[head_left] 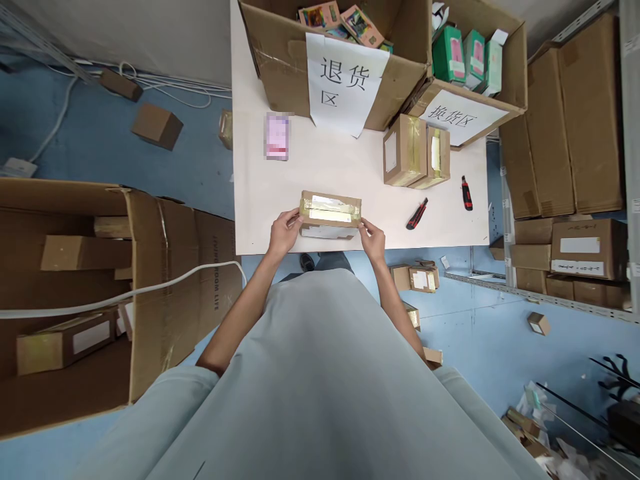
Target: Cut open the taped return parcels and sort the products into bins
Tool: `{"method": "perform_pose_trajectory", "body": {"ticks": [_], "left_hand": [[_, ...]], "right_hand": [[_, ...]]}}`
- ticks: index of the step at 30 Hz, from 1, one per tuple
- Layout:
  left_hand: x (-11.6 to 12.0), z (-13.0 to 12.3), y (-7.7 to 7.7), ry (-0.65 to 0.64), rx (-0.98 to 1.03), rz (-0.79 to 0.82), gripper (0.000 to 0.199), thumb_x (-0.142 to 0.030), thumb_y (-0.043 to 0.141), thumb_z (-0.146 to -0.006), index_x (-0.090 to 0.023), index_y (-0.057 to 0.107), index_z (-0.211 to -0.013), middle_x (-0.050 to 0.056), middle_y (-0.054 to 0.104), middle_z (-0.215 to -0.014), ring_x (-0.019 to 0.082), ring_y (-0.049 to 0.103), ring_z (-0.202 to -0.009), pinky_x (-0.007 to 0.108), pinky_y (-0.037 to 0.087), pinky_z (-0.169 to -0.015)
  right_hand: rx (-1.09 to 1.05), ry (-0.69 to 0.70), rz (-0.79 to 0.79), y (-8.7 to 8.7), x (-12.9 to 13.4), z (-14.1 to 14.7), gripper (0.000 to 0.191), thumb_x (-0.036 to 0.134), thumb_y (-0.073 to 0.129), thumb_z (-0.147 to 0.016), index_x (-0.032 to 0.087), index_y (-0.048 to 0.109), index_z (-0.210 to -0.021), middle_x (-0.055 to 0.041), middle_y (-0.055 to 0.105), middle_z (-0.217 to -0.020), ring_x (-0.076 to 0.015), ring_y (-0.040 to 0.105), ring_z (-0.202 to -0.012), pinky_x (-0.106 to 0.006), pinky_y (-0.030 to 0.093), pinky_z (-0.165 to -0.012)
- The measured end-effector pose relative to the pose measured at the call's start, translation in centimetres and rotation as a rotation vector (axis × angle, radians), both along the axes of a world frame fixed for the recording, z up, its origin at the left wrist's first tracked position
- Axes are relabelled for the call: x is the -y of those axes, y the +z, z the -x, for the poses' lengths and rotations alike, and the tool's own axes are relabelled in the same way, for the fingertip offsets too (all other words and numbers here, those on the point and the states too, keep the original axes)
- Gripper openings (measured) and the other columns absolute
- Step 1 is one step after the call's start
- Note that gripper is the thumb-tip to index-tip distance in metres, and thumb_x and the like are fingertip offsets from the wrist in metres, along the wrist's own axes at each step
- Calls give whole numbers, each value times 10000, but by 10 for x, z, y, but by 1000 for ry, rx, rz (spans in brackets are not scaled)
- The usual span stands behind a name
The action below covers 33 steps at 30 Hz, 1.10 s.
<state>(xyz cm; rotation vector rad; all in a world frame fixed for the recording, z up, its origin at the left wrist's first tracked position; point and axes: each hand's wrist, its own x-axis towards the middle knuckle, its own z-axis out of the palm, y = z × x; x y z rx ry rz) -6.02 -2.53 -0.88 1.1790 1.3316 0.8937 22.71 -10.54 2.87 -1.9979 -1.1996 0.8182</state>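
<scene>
Between my two hands a small taped cardboard box (331,207) rests at the front edge of the white table (310,160). Clear yellowish tape runs along its top, and a white label shows on the side facing me. My left hand (285,231) grips the box's left end, with the fingers closed on its edge. At the right end, my right hand (372,239) holds the lower corner between thumb and fingers. Two red and black box cutters, one nearer (417,214) and one farther (467,193), lie to the right. A pink blurred item (277,137) lies at the left.
Two taped boxes (406,151) stand on the table before a big open carton (280,73) with a paper sign. A second carton (517,80) holds green packages (449,57). A large open carton (145,287) stands on the left; shelving with boxes (580,247) is on the right.
</scene>
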Motion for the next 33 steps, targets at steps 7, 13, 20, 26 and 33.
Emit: {"method": "perform_pose_trajectory", "body": {"ticks": [7,13,20,26,33], "left_hand": [[13,9,-2,-1,51,105,584,-555,888,-860,-158,741,-1263,162,754,-1421,345,739,-1318,522,594,-1194],[38,15,-5,7,5,114,529,-479,882,-875,-198,703,-1285,169,668,-1534,342,695,-1393,528,606,-1173],[44,-14,15,-11,-359,-148,580,-260,742,-949,-209,609,-1512,179,633,-1512,353,586,-1470,577,507,-1262],[49,-37,58,-296,-359,-380,501,-404,662,-1057,-245,646,-1532,137,631,-1566,370,419,-1637,600,399,-1347],[63,-61,79,-615,-360,-458,592,-502,568,-1119,-257,577,-1657,104,621,-1659,389,356,-1694,614,384,-1354]], "right_hand": [[-25,4,59,-2,7,-2,422,498,636,-1046,191,857,-1233,-114,851,-1311,-312,786,-1245,-448,594,-1137],[-95,-68,89,-14,21,7,475,620,679,-995,191,842,-1116,-130,871,-1187,-301,807,-1124,-422,604,-1068],[-113,-69,53,-25,12,2,508,660,613,-1004,188,801,-1025,-144,862,-1134,-286,780,-1083,-387,591,-1016],[74,-144,102,-32,21,-19,569,674,408,-1060,221,645,-810,-83,745,-843,-223,636,-838,-308,515,-801],[166,-170,176,-32,39,-52,552,665,367,-1073,274,481,-701,25,468,-638,-178,421,-725,-281,370,-661]]}}
